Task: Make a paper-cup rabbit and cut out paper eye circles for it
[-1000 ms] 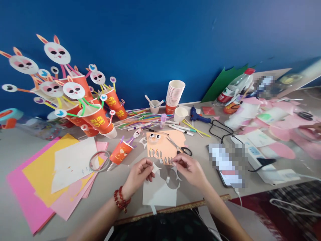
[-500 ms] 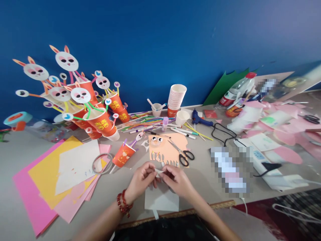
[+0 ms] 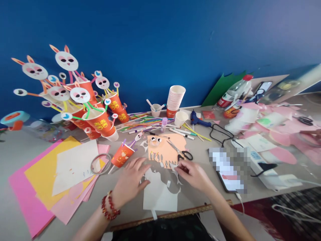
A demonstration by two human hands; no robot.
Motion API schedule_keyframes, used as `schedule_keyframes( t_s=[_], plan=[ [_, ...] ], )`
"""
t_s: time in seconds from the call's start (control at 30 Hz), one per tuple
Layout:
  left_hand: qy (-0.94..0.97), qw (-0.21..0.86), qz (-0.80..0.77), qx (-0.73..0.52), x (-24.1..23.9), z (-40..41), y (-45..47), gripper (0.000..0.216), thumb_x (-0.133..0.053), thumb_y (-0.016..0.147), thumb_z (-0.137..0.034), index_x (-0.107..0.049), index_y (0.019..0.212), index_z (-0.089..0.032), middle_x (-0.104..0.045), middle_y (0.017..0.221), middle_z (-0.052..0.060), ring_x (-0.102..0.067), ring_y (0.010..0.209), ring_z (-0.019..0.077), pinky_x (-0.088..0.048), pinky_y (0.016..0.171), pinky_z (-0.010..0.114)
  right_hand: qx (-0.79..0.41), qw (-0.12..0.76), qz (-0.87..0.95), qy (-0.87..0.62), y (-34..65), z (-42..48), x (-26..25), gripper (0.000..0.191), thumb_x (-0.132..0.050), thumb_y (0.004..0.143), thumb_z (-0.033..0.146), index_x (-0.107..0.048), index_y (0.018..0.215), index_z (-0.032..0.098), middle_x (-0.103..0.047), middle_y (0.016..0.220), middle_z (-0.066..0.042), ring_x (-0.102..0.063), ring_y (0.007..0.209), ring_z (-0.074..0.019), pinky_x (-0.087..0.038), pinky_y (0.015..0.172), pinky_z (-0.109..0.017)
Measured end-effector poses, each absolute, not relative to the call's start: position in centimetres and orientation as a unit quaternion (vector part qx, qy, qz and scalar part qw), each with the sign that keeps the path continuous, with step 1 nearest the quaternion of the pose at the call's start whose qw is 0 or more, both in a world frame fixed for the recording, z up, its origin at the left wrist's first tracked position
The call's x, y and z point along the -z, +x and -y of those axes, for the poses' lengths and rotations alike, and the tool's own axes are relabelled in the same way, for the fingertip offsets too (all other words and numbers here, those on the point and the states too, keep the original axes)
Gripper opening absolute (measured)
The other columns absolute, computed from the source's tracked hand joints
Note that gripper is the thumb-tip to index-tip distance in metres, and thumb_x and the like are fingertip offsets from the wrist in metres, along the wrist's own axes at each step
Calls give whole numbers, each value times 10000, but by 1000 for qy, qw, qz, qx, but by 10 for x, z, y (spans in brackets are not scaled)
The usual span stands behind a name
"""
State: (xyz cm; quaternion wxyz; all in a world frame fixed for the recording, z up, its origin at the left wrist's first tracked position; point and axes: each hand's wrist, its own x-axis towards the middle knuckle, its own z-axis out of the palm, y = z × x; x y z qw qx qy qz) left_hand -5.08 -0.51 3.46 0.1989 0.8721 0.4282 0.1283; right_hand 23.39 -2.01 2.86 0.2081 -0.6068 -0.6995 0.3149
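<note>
My left hand (image 3: 130, 180) lies flat with fingers spread on the table, touching the left edge of a white paper sheet (image 3: 160, 197) that has shapes cut out of it. My right hand (image 3: 194, 174) is pinched on a small white paper piece (image 3: 178, 166) just above that sheet. Beyond both hands lies an orange paper (image 3: 167, 149) with a googly-eyed face on it and a cut fringe along its near edge. Scissors (image 3: 184, 154) with black handles rest on the orange paper, close to my right fingertips.
An orange cup (image 3: 122, 155) lies tipped beside a tape ring (image 3: 101, 164). Pink, yellow and white sheets (image 3: 42, 177) lie left. Rabbit-faced cups (image 3: 96, 122), a cup stack (image 3: 175, 97), straws and pens (image 3: 150, 121), a blue glue gun (image 3: 198, 118) and a phone (image 3: 228, 169) crowd the table.
My hands, joined on the small white piece before, have parted. The left hand let go and spread flat on the table; the right hand moved right, keeping the piece.
</note>
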Motion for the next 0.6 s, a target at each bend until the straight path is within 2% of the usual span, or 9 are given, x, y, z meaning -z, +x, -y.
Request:
schedule_keyframes(
  t_s=[0.07, 0.23, 0.43, 0.6],
  plan=[
    [888, 156, -422, -93, -26, 9, -54, 436, -612, 867, -264, -531, 1296, -266, -431, 1459, 90, -397, 1323, 317, -428, 1034, 515, -316, 188, 707, -605, 232, 20, -29, 231, -551, 879, 334, -545, 681, 215, -608, 632, 19, -547, 565, -140, -342, 532, -221],
    [883, 66, -452, -104, -10, 9, -60, 345, -494, 918, -165, -555, 1254, -216, -520, 1357, 111, -474, 1256, 292, -455, 1020, 501, -256, 187, 703, -637, 236, 11, -33, 231, -569, 884, 372, -584, 709, 221, -684, 708, 7, -611, 613, -152, -353, 539, -224],
    [914, 84, -381, -110, -12, 22, -55, 344, -477, 939, -219, -549, 1275, -205, -519, 1388, 104, -454, 1286, 269, -432, 1057, 466, -110, 202, 692, -685, 274, -14, -35, 152, -519, 901, 306, -623, 817, 233, -707, 815, -17, -631, 661, -171, -368, 571, -251],
    [925, 87, -364, -69, -12, 30, -51, 464, -530, 911, -278, -477, 1371, -242, -443, 1479, 71, -399, 1326, 275, -369, 1097, 481, -97, 195, 699, -681, 289, -31, -34, 165, -517, 887, 302, -631, 797, 224, -696, 871, -30, -640, 700, -176, -389, 604, -259]
  ],
)
